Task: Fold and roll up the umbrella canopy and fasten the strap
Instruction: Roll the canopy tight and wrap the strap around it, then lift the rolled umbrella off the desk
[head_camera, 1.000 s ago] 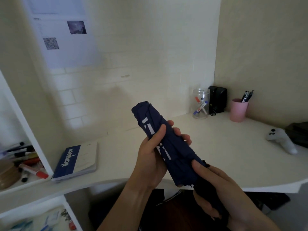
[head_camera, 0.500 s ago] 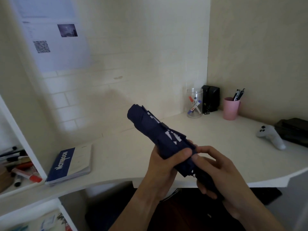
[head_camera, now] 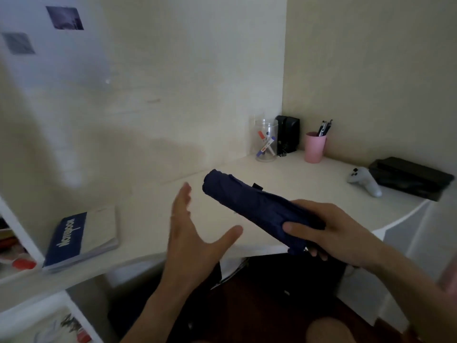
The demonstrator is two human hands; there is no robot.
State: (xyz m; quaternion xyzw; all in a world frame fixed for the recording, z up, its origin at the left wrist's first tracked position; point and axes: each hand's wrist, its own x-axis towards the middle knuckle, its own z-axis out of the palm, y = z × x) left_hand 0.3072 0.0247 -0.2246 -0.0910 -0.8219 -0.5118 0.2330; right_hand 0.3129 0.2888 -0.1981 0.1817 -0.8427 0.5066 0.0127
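Note:
The navy umbrella [head_camera: 249, 204] is rolled into a tight bundle and held above the white desk [head_camera: 291, 177], its top end pointing up-left. A small dark strap tab [head_camera: 257, 186] sticks out on its far side. My right hand [head_camera: 324, 226] is wrapped around the bundle's lower end near the handle, thumb on top. My left hand [head_camera: 193, 233] hovers just left of the umbrella with its palm turned toward it and its fingers spread, touching nothing. The handle itself is hidden under my right hand.
A blue notebook [head_camera: 81, 236] lies on the desk at the left. At the back corner stand a clear jar of markers [head_camera: 265, 142], a black box [head_camera: 288, 134] and a pink pen cup [head_camera: 314, 147]. A white controller [head_camera: 364, 180] and black case [head_camera: 410, 177] lie at right.
My left hand has let go of the umbrella and opened to its left. The bundle has tilted flatter and now rests only in my right hand; the view has shifted.

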